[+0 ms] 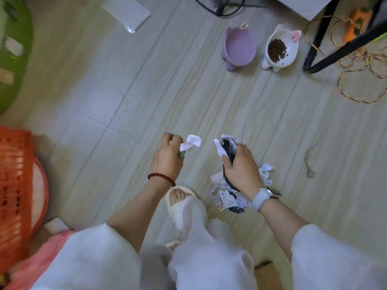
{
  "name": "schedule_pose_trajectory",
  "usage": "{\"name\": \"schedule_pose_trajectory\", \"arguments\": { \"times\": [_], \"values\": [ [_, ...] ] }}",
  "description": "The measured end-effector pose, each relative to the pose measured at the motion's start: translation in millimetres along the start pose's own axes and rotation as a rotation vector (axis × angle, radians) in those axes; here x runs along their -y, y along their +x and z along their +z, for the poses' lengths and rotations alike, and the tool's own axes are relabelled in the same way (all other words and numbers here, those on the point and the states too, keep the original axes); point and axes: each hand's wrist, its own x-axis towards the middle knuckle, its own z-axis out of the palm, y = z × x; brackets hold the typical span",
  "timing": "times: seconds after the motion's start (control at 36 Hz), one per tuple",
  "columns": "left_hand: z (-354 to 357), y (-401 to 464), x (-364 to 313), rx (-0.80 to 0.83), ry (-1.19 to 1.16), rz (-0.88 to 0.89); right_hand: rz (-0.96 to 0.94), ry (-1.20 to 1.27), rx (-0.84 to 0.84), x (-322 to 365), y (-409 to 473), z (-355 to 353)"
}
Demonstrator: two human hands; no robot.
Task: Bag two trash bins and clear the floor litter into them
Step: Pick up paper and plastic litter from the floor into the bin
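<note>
Litter: crumpled white paper scrap [190, 142] pinched by left hand [167, 158].
Right hand [240, 168]: grips bundle of torn white and dark paper [225, 146].

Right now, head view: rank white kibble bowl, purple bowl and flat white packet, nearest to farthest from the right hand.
From the right hand, whose grip holds a bundle of crumpled paper litter:
1. White kibble bowl, ahead, slightly right.
2. Purple bowl, ahead, just left of the kibble bowl; close to call against it.
3. Flat white packet, far ahead on the left.
</note>
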Motion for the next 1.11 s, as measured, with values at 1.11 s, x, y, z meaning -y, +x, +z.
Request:
{"name": "schedule_pose_trajectory", "arguments": {
  "times": [1.11],
  "values": [
    [-150, -644, 95, -1.103, -1.025, -1.940, -0.745, -0.510, 1.148, 277, -537, 145]
  ]
}}
